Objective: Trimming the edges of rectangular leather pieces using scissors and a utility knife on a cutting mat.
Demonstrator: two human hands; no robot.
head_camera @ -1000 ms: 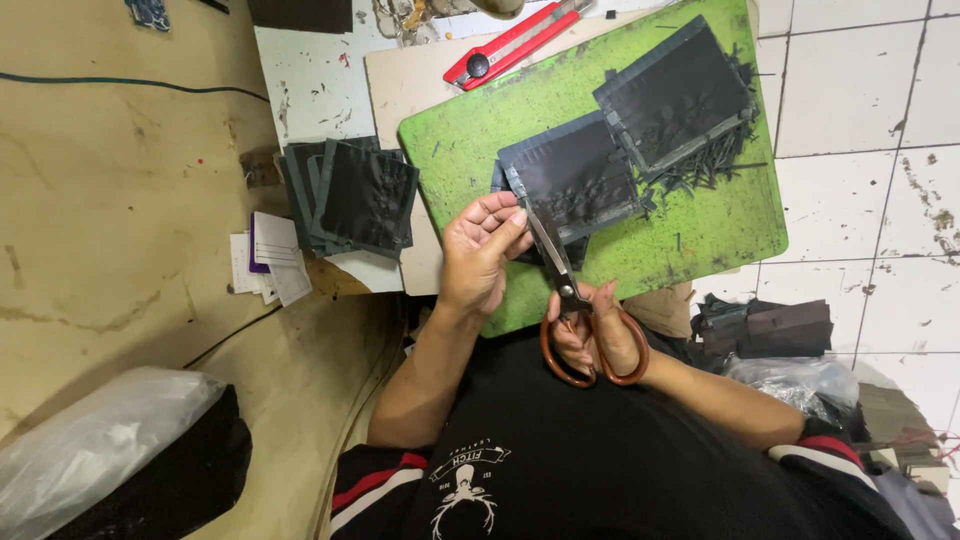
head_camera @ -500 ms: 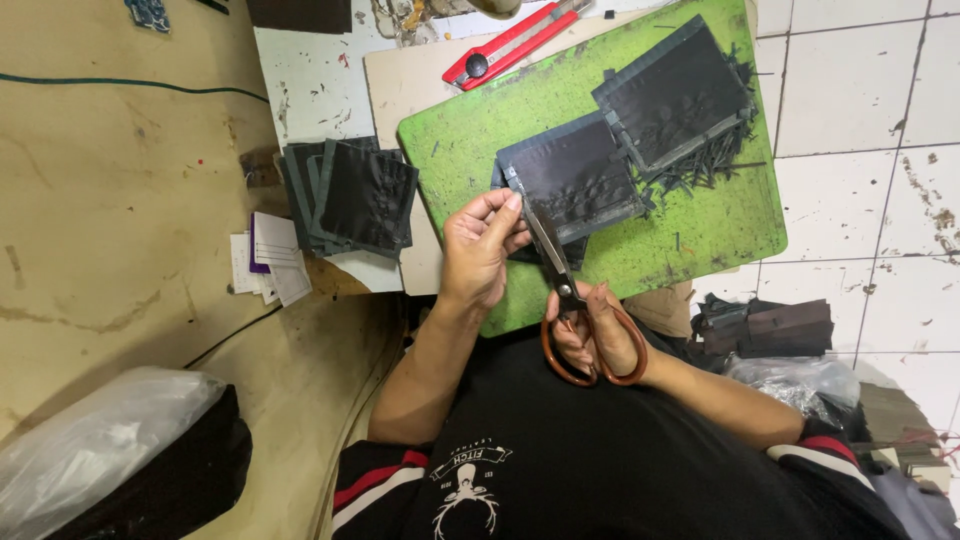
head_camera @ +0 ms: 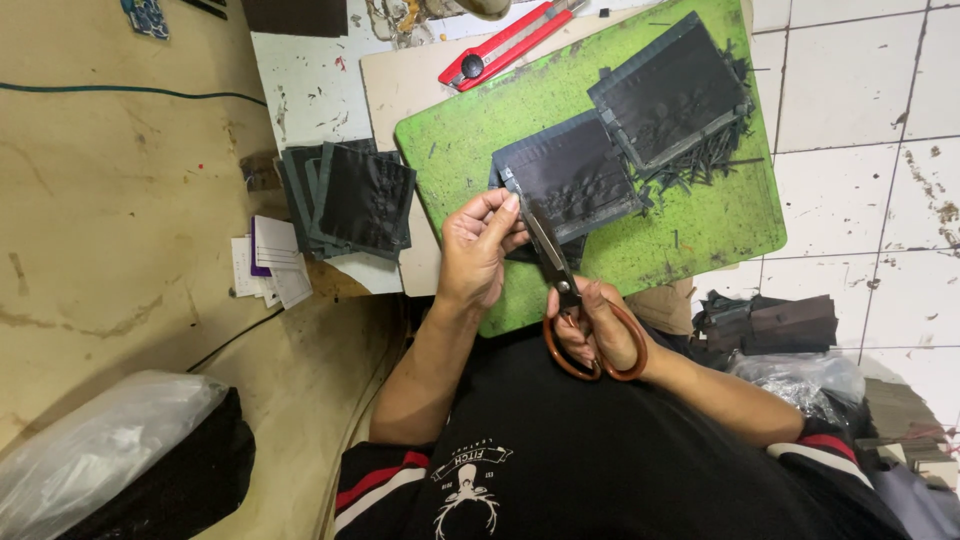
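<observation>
Two hands busy: left hand (head_camera: 478,250) pinches black piece (head_camera: 568,178), edge hidden; right hand (head_camera: 598,330) grips scissors (head_camera: 560,285).

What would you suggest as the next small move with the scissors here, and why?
Probably close the scissors to snip: the right hand has the blades at the edge of the black fabric piece, which the left hand pinches over the green cutting mat.

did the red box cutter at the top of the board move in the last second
No. The red box cutter lies at the same spot beside the green cutting mat's top-left corner, at the same angle.
</observation>
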